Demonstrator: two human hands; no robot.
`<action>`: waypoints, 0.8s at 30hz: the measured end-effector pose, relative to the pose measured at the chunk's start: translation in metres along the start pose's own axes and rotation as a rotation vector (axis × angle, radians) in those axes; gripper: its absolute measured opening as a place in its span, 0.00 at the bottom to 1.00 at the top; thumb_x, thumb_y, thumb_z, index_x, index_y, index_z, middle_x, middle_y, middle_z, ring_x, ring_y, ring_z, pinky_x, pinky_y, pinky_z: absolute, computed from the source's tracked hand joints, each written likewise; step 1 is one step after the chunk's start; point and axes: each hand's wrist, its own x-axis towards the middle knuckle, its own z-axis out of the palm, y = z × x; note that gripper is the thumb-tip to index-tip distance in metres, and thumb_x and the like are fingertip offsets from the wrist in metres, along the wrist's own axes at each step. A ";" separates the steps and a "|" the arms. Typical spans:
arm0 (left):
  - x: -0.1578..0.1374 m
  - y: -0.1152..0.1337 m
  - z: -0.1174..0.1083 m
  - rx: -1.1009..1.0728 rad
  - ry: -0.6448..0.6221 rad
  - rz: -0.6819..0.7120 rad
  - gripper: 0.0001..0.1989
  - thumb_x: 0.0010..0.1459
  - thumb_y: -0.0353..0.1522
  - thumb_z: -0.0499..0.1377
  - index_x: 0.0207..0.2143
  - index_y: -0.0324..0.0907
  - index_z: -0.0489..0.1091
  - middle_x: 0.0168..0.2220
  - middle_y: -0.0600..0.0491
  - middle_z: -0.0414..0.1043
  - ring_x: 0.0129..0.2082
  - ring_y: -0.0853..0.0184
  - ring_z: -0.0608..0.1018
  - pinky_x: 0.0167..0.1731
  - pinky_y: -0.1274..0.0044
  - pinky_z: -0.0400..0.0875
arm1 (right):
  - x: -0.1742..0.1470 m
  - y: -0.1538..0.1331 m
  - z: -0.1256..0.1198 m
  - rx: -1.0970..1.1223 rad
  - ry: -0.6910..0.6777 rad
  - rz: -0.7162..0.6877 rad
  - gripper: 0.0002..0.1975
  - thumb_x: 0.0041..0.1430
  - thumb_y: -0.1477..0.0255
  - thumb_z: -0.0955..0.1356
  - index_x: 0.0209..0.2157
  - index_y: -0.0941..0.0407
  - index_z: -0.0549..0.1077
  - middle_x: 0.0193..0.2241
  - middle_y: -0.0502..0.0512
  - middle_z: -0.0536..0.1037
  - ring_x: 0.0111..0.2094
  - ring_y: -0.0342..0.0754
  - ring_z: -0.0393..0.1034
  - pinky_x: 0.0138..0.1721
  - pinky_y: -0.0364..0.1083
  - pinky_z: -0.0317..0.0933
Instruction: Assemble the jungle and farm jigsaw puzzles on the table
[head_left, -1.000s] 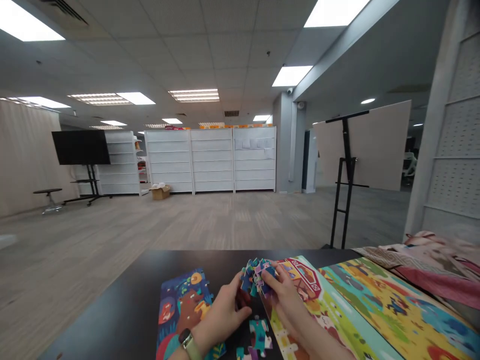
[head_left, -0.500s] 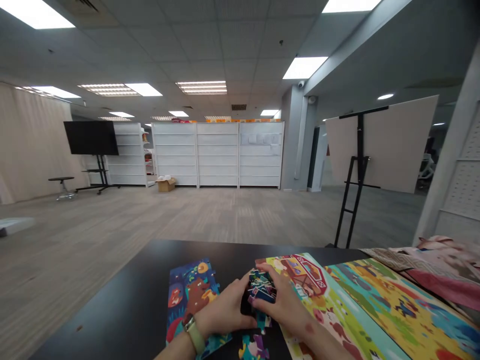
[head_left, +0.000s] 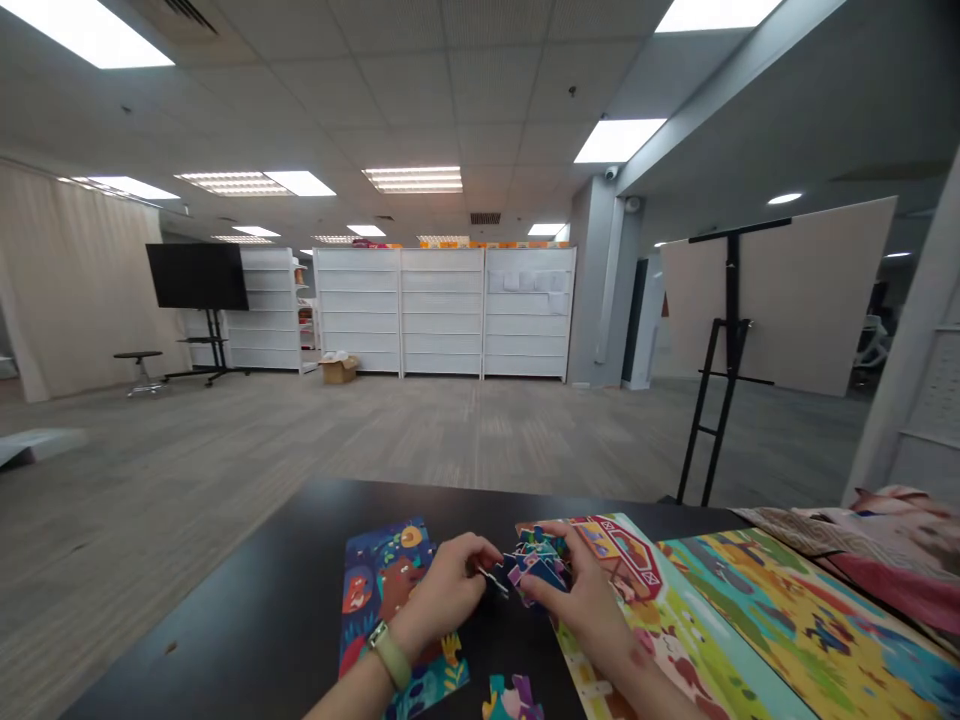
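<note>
My right hand (head_left: 589,605) is closed around a bunch of jigsaw puzzle pieces (head_left: 541,565), dark blue and purple with pale edges. Just left of it, my left hand (head_left: 448,582) pinches one puzzle piece (head_left: 493,579), seen nearly edge-on. Under my left hand and wrist lies a partly joined dark blue puzzle (head_left: 362,560) with a brown bear; the hand covers part of it. Nearer to me, a few teal and purple pieces (head_left: 512,700) rest on the black table. A farm puzzle (head_left: 679,630) with a red barn lies beneath my right hand and forearm.
A yellow and turquoise animal puzzle (head_left: 795,590) lies at the right, beside a heap of pink and patterned cloth (head_left: 892,540). The black table (head_left: 247,600) ends at a far edge. Beyond stand a board on a black stand (head_left: 724,370), white shelves (head_left: 442,310) and a screen (head_left: 196,277).
My hands have moved apart. The left has drawn away to the left with a single puzzle piece, while the right keeps the bunch. The view has shifted slightly.
</note>
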 end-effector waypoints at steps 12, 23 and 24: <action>0.003 -0.002 0.003 -0.027 0.019 -0.063 0.14 0.48 0.26 0.52 0.31 0.38 0.77 0.28 0.53 0.75 0.30 0.64 0.73 0.32 0.77 0.64 | -0.007 -0.005 0.009 -0.152 -0.018 -0.030 0.28 0.49 0.62 0.74 0.51 0.51 0.68 0.52 0.58 0.76 0.52 0.59 0.72 0.56 0.56 0.64; 0.000 -0.001 -0.002 -0.070 -0.163 0.050 0.23 0.50 0.24 0.57 0.50 0.40 0.74 0.41 0.51 0.78 0.38 0.64 0.77 0.39 0.77 0.70 | -0.010 -0.004 0.011 -0.239 -0.246 0.030 0.33 0.45 0.71 0.75 0.55 0.52 0.68 0.57 0.59 0.73 0.58 0.61 0.67 0.61 0.57 0.57; -0.001 0.001 -0.004 -0.042 -0.164 0.062 0.23 0.49 0.23 0.58 0.49 0.41 0.74 0.41 0.52 0.78 0.39 0.63 0.77 0.40 0.77 0.69 | -0.010 -0.004 0.010 -0.245 -0.249 0.025 0.31 0.45 0.71 0.75 0.53 0.52 0.69 0.55 0.58 0.74 0.57 0.61 0.67 0.60 0.57 0.58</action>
